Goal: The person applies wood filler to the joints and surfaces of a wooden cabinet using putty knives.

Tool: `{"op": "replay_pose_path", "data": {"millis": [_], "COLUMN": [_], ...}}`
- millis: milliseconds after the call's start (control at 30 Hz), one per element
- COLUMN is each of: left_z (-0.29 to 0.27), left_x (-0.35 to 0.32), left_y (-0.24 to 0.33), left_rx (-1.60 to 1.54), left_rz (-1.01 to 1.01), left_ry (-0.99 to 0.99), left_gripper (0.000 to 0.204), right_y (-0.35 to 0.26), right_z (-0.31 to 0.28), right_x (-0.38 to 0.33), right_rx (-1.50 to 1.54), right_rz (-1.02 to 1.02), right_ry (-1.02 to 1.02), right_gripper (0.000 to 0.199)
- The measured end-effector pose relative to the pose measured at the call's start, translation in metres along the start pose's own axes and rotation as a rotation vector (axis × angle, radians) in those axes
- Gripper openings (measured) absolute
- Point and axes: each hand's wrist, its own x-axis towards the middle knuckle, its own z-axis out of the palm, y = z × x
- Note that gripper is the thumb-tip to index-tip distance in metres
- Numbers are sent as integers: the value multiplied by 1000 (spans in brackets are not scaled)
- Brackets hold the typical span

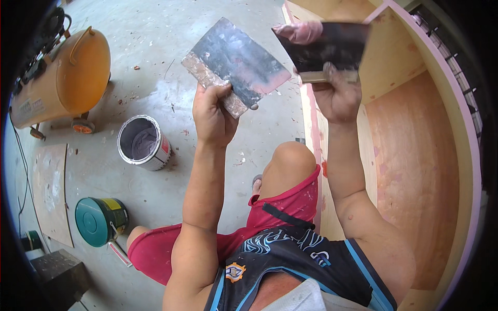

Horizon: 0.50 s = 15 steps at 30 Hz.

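Note:
My left hand (213,111) is closed on a wide scraper (241,59), its thumb pressed on the crusted handle strip. Pinkish smears mark the lower right of that steel blade. To the right, my right hand (340,98) grips a second wide scraper (340,44) by its pale handle strip, blurred a little. A lump of pink putty (303,32) clings to the upper left of this dark blade. The two blades are held up side by side, close to each other. Some of my fingers are hidden behind the handles.
On the floor to the left stands an open bucket (141,147) with greyish-pink paste inside. Nearer is a lidded green bucket (98,222), beside a flat board (51,192). An orange compressor tank (83,67) stands far left. A wooden cabinet frame (415,150) rises close on my right.

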Motion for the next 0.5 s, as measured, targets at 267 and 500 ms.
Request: {"op": "replay_pose_path", "data": {"millis": [267,500], "left_z": [3,-1], "left_x": [-4,8], "left_y": [-1,-12], "left_rx": [-31,-84], "left_rz": [-20,-21], "left_ry": [14,-94], "left_gripper": [42,49], "right_y": [7,14], "right_z": [2,-9], "right_x": [-16,3], "right_rx": [-643,-1035], "right_rz": [-284,-388], "right_ry": [-391,-363], "right_gripper": [50,48]}}
